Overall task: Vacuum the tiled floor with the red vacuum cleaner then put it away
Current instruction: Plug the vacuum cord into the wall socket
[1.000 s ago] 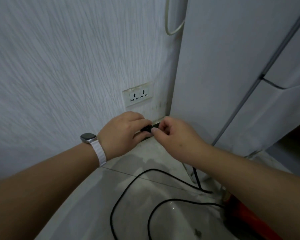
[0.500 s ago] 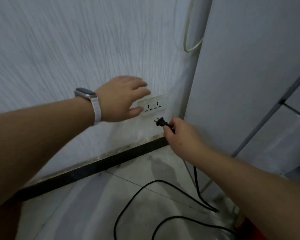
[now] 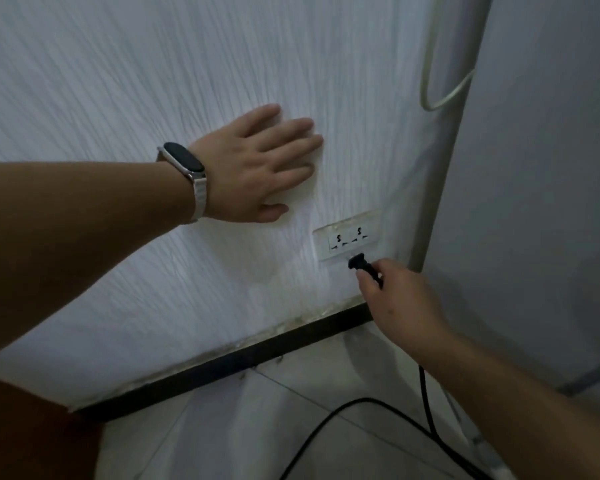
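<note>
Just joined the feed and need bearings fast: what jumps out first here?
The right hand holds a black plug at the lower edge of the white double wall socket, low on the wall. The left hand, with a smartwatch on its wrist, lies flat and open on the textured white wall above-left of it. The black cord loops across the tiled floor.

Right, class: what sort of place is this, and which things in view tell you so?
Probably a room corner in a home: a white textured wall with a white double wall socket, a pale tiled floor, and a tall white fridge-like appliance.
</note>
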Demonstrator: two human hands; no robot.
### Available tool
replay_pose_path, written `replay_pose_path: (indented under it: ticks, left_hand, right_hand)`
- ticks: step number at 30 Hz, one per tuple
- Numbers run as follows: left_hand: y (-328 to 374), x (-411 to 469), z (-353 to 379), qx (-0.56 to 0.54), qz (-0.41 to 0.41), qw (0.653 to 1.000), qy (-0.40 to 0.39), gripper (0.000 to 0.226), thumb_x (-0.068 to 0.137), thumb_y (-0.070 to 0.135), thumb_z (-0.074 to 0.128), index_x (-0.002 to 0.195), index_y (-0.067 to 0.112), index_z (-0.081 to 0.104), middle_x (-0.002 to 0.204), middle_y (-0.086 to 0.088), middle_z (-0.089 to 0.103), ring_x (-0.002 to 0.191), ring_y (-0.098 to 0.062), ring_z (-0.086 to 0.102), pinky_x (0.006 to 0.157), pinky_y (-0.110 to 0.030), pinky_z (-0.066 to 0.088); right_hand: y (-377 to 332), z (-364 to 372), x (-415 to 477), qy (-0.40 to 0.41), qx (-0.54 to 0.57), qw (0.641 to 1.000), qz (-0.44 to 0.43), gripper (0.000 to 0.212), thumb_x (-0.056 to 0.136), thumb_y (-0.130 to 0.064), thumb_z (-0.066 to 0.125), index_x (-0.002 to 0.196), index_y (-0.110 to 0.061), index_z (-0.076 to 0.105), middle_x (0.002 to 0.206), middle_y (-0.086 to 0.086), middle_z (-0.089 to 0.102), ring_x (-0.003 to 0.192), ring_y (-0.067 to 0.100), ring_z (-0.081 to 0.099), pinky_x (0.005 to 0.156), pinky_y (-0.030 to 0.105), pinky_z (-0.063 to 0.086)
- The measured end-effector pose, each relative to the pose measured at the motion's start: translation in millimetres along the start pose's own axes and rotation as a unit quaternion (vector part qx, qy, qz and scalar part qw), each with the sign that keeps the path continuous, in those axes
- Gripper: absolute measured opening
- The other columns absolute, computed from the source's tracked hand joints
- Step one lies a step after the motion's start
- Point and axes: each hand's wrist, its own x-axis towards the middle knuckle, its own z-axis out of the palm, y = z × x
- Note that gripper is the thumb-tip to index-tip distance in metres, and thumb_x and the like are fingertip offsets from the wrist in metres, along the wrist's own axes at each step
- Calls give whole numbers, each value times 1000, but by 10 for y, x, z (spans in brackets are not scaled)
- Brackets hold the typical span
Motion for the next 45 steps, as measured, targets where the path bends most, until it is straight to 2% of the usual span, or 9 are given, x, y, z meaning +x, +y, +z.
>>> replay_pose_path:
  ticks: [12, 19, 28, 31, 34, 37, 40, 43, 45]
  left_hand:
    - [6, -2, 122, 46, 9, 997, 67, 55, 92, 46, 47, 132, 10, 49, 151, -16, 34, 141, -36, 27, 113, -54, 19]
    - [15, 7, 123, 60, 8, 995, 74, 53, 92, 46, 44, 130, 10, 51, 151, -15, 34, 141, -36, 27, 113, -53, 19]
    - [14, 18, 124, 57, 12, 995, 82, 52, 91, 45, 47, 129, 11, 53, 150, -14, 36, 140, -35, 30, 112, -53, 20]
    - [15, 5, 148, 60, 18, 994, 86, 52, 91, 45, 46, 129, 10, 52, 150, -15, 36, 140, -35, 29, 112, -53, 20]
    - [7, -1, 171, 59, 20, 994, 85, 54, 93, 46, 42, 132, 8, 49, 152, -16, 32, 141, -36, 26, 112, -54, 18]
    - [2, 0, 179, 50, 17, 995, 78, 55, 95, 46, 40, 135, 8, 46, 153, -17, 29, 142, -37, 23, 113, -54, 15]
    - [12, -1, 175, 49, 15, 995, 80, 54, 95, 46, 40, 134, 9, 46, 152, -16, 30, 141, -37, 24, 112, -55, 16]
    - [17, -1, 180, 51, 16, 995, 80, 54, 95, 46, 41, 134, 9, 46, 153, -16, 30, 141, -37, 24, 112, -55, 17]
    - [14, -1, 186, 52, 19, 996, 75, 54, 95, 47, 41, 134, 10, 45, 153, -16, 29, 142, -36, 23, 112, -55, 16]
  right_hand:
    - [61, 439, 339, 43, -38, 998, -13, 37, 102, -40, 39, 109, -11, 59, 82, 5, 67, 74, 24, 62, 64, 36, 52]
    - [72, 528, 352, 50, -74, 996, -9, 34, 102, -38, 39, 106, -10, 58, 66, -4, 48, 63, 23, 52, 50, 31, 26]
    - [-1, 554, 472, 31, -61, 997, -26, 36, 103, -35, 39, 100, -4, 58, 76, 3, 55, 67, 19, 49, 58, 31, 36]
    - [-23, 545, 501, 17, -51, 998, -23, 32, 104, -32, 39, 93, -6, 56, 69, -3, 46, 67, 17, 46, 59, 30, 31]
    - [-41, 499, 539, 2, -70, 997, -36, 27, 104, -32, 39, 83, -15, 45, 62, -9, 34, 64, 14, 44, 56, 29, 26]
    - [-43, 477, 546, 0, -96, 994, -51, 27, 104, -32, 38, 83, -16, 41, 62, -9, 31, 60, 12, 39, 47, 27, 19]
    - [-67, 445, 575, -5, -106, 993, -57, 28, 104, -31, 37, 81, -15, 43, 61, -8, 31, 61, 13, 41, 49, 29, 21]
    - [-92, 417, 619, -1, -97, 994, -56, 30, 103, -29, 40, 77, -14, 42, 60, -7, 32, 51, 7, 31, 44, 23, 16]
    - [-65, 441, 601, 5, -96, 994, -59, 30, 103, -29, 40, 78, -14, 42, 60, -7, 33, 51, 8, 32, 44, 24, 16]
